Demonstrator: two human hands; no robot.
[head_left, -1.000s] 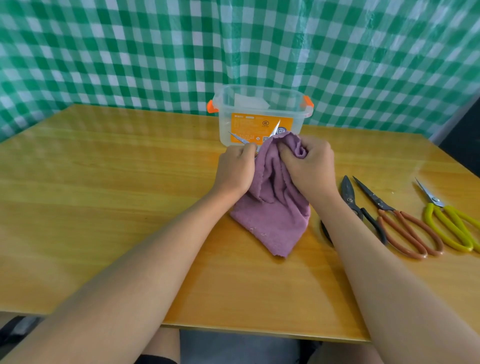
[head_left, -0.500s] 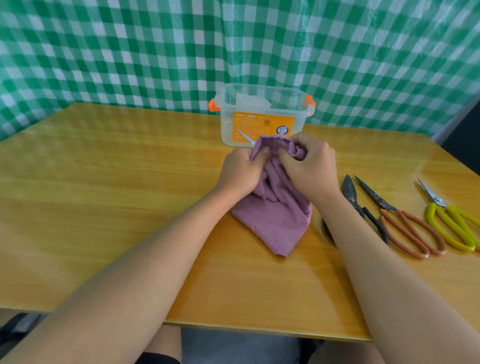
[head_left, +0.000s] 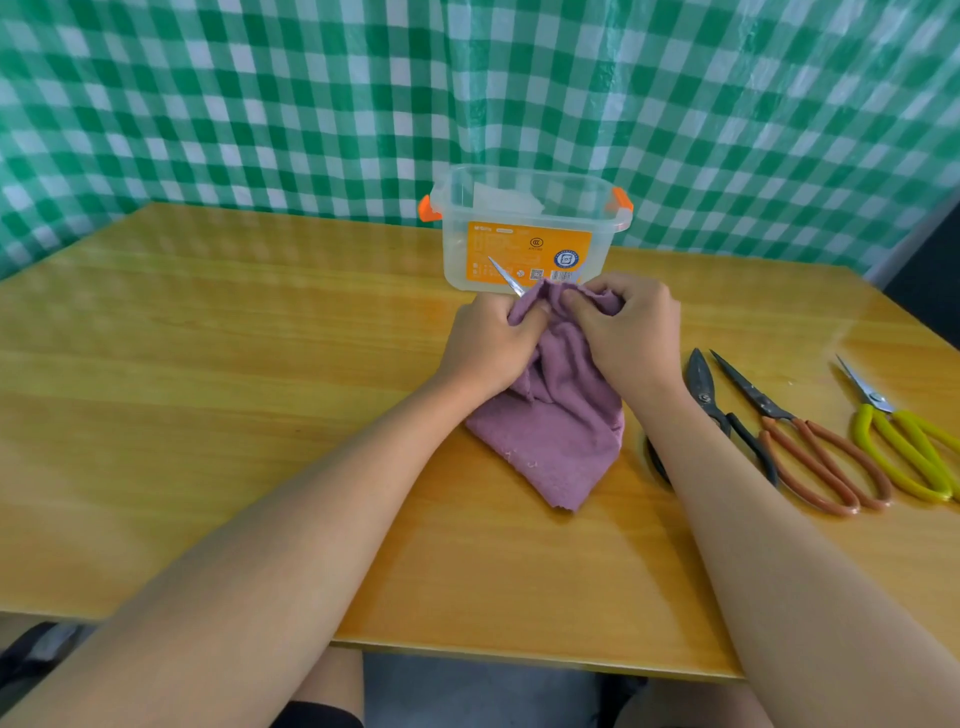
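Fingers (head_left: 525, 325) of the left hand (head_left: 488, 348) curl round the bunched top of a cloth (head_left: 561, 431), with a blade (head_left: 505, 280) poking out just above them; the right hand (head_left: 628, 332) pinches the same bunch beside them. A box (head_left: 524, 228) stands just beyond the fingers, and three scissors (head_left: 774, 412) lie to their right on the bench (head_left: 208, 415)

The clear plastic box (head_left: 457, 244) carries an orange label (head_left: 511, 254) with a CCC mark (head_left: 536, 242), a round blue badge (head_left: 565, 258), a QR code (head_left: 536, 274) and a barcode (head_left: 563, 275). The small print is unreadable.
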